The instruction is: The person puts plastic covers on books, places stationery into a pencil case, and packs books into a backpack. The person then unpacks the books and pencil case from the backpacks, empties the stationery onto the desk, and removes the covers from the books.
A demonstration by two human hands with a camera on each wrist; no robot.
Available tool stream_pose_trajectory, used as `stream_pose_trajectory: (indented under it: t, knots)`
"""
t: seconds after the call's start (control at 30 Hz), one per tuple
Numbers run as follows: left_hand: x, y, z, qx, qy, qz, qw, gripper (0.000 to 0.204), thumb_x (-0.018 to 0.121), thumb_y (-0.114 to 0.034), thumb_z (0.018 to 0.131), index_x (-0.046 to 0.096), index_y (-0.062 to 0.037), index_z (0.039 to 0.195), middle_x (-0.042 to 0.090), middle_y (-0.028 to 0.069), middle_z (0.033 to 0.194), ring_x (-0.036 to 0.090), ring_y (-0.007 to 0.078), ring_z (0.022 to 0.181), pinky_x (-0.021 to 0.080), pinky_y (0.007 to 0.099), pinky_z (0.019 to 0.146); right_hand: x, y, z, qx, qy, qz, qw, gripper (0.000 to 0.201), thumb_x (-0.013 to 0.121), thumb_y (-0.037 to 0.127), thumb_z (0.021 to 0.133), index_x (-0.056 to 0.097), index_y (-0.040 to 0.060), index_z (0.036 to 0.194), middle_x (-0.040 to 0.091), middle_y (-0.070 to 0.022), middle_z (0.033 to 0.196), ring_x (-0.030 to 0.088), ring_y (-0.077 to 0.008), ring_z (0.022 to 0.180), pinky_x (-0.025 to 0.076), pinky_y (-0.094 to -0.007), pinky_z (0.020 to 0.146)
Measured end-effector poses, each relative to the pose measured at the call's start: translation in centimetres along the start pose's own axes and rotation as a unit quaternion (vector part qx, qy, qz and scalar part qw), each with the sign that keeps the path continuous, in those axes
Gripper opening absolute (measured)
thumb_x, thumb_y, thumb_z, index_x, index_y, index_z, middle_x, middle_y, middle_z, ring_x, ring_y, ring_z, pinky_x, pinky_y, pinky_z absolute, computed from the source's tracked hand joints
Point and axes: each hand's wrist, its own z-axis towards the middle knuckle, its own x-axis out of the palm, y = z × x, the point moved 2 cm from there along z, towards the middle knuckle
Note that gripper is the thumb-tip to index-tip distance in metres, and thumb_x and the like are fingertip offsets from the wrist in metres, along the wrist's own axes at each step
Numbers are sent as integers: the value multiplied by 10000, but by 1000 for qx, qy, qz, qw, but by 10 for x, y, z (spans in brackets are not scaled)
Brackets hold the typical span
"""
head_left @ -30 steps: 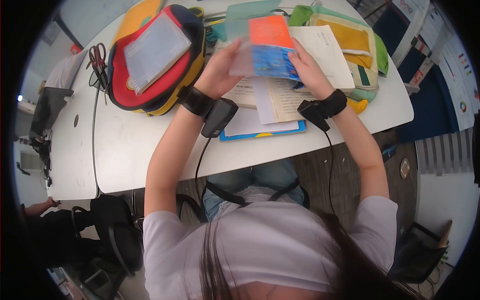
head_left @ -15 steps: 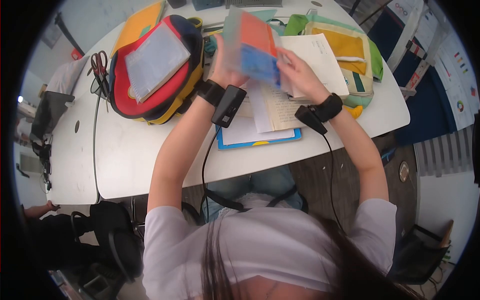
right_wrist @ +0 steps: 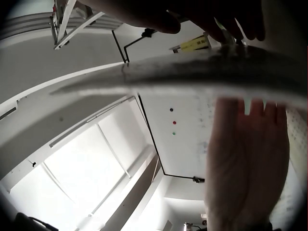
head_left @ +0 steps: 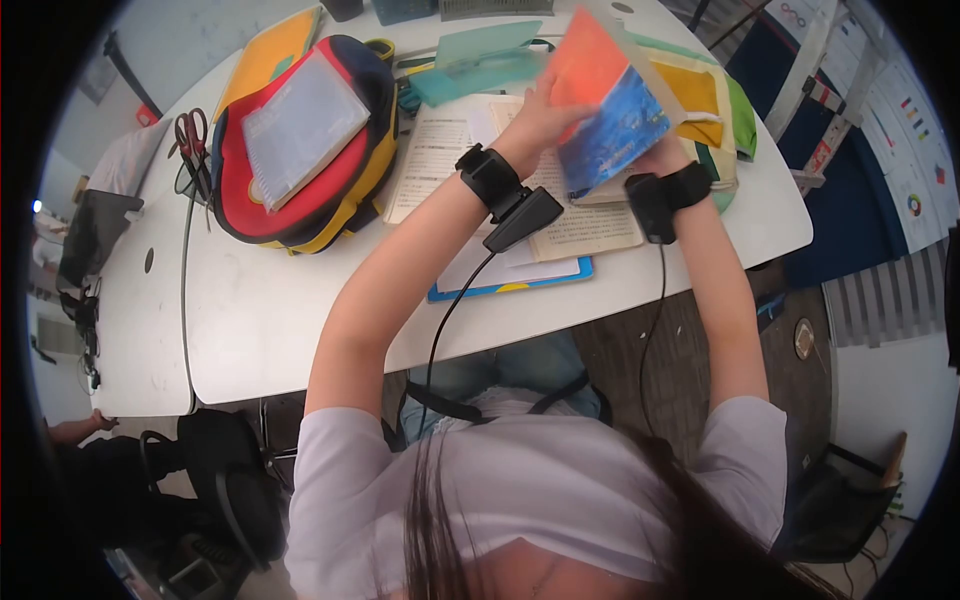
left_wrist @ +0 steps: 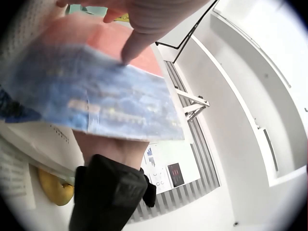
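A thin book (head_left: 612,120) with an orange and blue cover is held up at a slant over the right part of the table, a pale translucent layer showing along its edge. My left hand (head_left: 542,122) grips its left side, the thumb lying across the cover. That thumb (left_wrist: 134,45) also shows on the front in the left wrist view. Behind the lower right of the book, my right hand (head_left: 668,157) holds it, fingers mostly hidden from above. From the right wrist, the book (right_wrist: 159,77) appears edge-on between both hands, with my left hand (right_wrist: 248,159) below.
Open books (head_left: 430,160) and a blue-edged folder (head_left: 540,285) lie under my forearms. Left stands a red and yellow backpack (head_left: 225,190) with a spiral notebook (head_left: 305,130) on top, beside scissors (head_left: 190,130). Teal sheets (head_left: 480,60) lie behind; a yellow-green bag (head_left: 700,95) sits right.
The book has moved right and turned so that its blue half faces the head camera. My left hand has followed it rightward; my right hand has gone from its front edge to behind it.
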Motion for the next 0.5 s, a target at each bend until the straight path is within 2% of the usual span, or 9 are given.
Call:
stream_pose_trajectory:
  t: [0.1, 0.17, 0.2, 0.27, 0.3, 0.37, 0.4, 0.47, 0.5]
  knots:
    - [1, 1, -1, -6, 25, 30, 999, 800, 634, -324, 762, 206, 13, 1348, 355, 164, 1324, 299, 234, 1248, 199, 338, 1033, -27, 41, 3, 16, -60, -76, 995, 492, 433, 439, 884, 467, 65, 1200, 533, -54, 1146, 532, -175, 991, 452, -308, 814]
    - [3, -14, -14, -11, 36, -29, 999, 743, 622, -267, 772, 230, 5, 1341, 385, 158, 1300, 345, 238, 1215, 231, 339, 1016, -59, 64, 4, 152, 28, -160, 975, 473, 485, 440, 858, 526, 69, 1148, 569, -51, 1091, 546, -168, 957, 444, -301, 812]
    - [4, -19, -17, -11, 37, -28, 999, 743, 622, -267, 772, 230, 5, 1341, 385, 158, 1300, 345, 238, 1215, 231, 339, 1016, -67, 64, 1, 151, 27, -159, 975, 473, 485, 440, 858, 526, 69, 1148, 569, -51, 1091, 546, -168, 957, 444, -301, 812]
    - [4, -25, -20, -34, 41, -7, 999, 644, 600, -232, 793, 287, -12, 1311, 454, 138, 1228, 422, 233, 1145, 306, 323, 965, -70, 68, -10, 112, -108, -330, 931, 419, 534, 405, 837, 578, 56, 1065, 605, -33, 974, 564, -133, 864, 447, -279, 778]
    - [1, -23, -17, -35, 40, -7, 999, 644, 600, -232, 793, 287, -12, 1311, 454, 138, 1228, 422, 233, 1145, 306, 323, 965, -70, 68, -11, 113, -107, -330, 931, 419, 534, 405, 837, 578, 56, 1065, 605, -33, 974, 564, -133, 864, 447, -279, 778]
    - [-1, -16, -8, -125, 93, -60, 986, 529, 578, -232, 811, 368, -29, 1252, 473, 111, 1196, 427, 212, 1135, 333, 310, 934, -75, 68, -14, 139, -103, -546, 820, 372, 576, 360, 820, 594, 39, 1006, 605, -7, 894, 554, -84, 794, 445, -236, 722]
    - [-2, -12, -5, -125, 93, -60, 986, 529, 578, -232, 811, 368, -29, 1252, 473, 111, 1196, 427, 212, 1135, 333, 310, 934, -87, 63, -11, 139, -103, -546, 820, 372, 576, 360, 820, 594, 39, 1006, 605, -7, 894, 554, -84, 794, 445, -236, 722]
    - [-4, -11, -2, -138, 66, -36, 988, 446, 570, -223, 821, 427, -1, 1180, 495, 109, 1160, 467, 195, 1089, 377, 304, 903, -105, 47, -3, 128, -71, -436, 888, 311, 574, 302, 834, 589, 33, 988, 589, 5, 887, 529, -49, 775, 435, -203, 678]
    - [-6, -7, 1, -138, 63, -36, 988, 446, 570, -223, 821, 427, -1, 1180, 495, 109, 1160, 467, 195, 1089, 377, 304, 903, -108, 45, -3, 128, -69, -435, 888, 311, 574, 302, 834, 589, 33, 988, 589, 5, 887, 529, -49, 775, 435, -203, 678]
